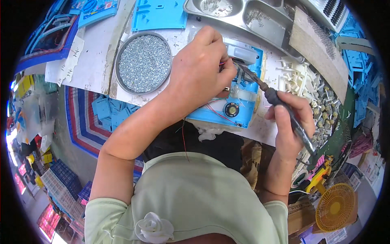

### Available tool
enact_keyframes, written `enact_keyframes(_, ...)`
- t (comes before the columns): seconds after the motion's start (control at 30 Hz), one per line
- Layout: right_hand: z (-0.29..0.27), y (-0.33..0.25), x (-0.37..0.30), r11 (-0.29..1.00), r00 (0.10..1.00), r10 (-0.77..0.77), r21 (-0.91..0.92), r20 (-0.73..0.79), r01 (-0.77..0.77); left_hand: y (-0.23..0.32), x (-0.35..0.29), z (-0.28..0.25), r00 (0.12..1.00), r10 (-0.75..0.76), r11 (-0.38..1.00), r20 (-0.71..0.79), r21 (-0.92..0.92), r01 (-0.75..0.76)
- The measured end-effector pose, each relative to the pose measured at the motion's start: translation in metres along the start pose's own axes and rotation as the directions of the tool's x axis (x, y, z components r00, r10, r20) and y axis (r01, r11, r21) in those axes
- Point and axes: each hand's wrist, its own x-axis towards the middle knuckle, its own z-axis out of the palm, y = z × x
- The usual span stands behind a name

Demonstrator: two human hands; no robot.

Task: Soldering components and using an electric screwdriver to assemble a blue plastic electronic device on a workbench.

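On the table [93, 61], screws [144, 63] sit in the bowl [117, 67], left of the casing [215, 116]; speaker [231, 110] in the casing's near end, tray [270, 35] behind, plastic pieces [298, 77] over to the right.

This is an electronics workshop. A dish [140, 93] of metal parts [143, 61] sits at eleven o'clock, a soldering iron [274, 98] at two, plastic crates [65, 178] at eight.

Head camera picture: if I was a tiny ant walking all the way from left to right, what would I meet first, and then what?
Dark blue basket → round metal bowl full of little screws → the person's left hand → the person's right hand → yellow fan.
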Motion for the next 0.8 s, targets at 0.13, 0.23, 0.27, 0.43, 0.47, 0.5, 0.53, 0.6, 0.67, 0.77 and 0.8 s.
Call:
enact_keyframes(0.13,-0.004,0.002,-0.015,0.996,0.997,-0.072,0.056,-0.038,0.074,0.000,0.000,0.000,1.000,0.006,1.000,0.004,-0.006,-0.006)
enact_keyframes(0.23,-0.012,0.006,-0.018,0.985,0.985,-0.174,0.019,-0.002,0.174,0.000,0.000,0.000,1.000,0.000,1.000,0.006,-0.007,0.000)
enact_keyframes(0.27,-0.013,0.007,-0.019,0.983,0.983,-0.182,0.003,-0.007,0.182,0.000,-0.001,-0.001,1.000,-0.005,1.000,0.006,-0.007,0.005)
enact_keyframes(0.43,-0.013,0.009,-0.025,0.984,0.981,-0.170,-0.075,-0.093,0.163,-0.001,0.000,0.000,1.000,0.024,1.000,-0.003,-0.014,-0.025)
enact_keyframes(0.47,-0.013,0.011,-0.025,0.981,0.979,-0.183,-0.086,-0.094,0.175,-0.001,0.000,0.000,1.000,0.016,1.000,-0.001,-0.014,-0.016)
enact_keyframes(0.5,-0.013,0.012,-0.025,0.978,0.976,-0.195,-0.098,-0.096,0.186,-0.001,0.000,0.000,1.000,0.019,1.000,-0.001,-0.008,-0.019)
enact_keyframes(0.53,-0.014,0.013,-0.024,0.974,0.973,-0.210,-0.101,-0.092,0.201,-0.001,0.001,-0.001,1.000,0.021,1.000,0.000,-0.002,-0.021)
enact_keyframes(0.6,-0.015,0.015,-0.022,0.967,0.967,-0.242,-0.098,-0.078,0.234,0.000,0.001,-0.001,1.000,0.025,1.000,0.001,0.014,-0.025)
enact_keyframes(0.67,-0.015,0.017,-0.021,0.965,0.965,-0.255,-0.084,-0.069,0.249,0.000,0.001,-0.001,1.000,0.028,0.999,0.002,0.035,-0.028)
enact_keyframes(0.77,-0.015,0.019,-0.022,0.967,0.966,-0.249,-0.075,-0.076,0.243,0.000,0.000,0.000,1.000,0.013,1.000,0.008,0.007,-0.013)
enact_keyframes(0.8,-0.016,0.019,-0.022,0.966,0.964,-0.255,-0.075,-0.080,0.249,0.001,0.001,0.000,1.000,-0.004,1.000,0.011,0.008,0.004)
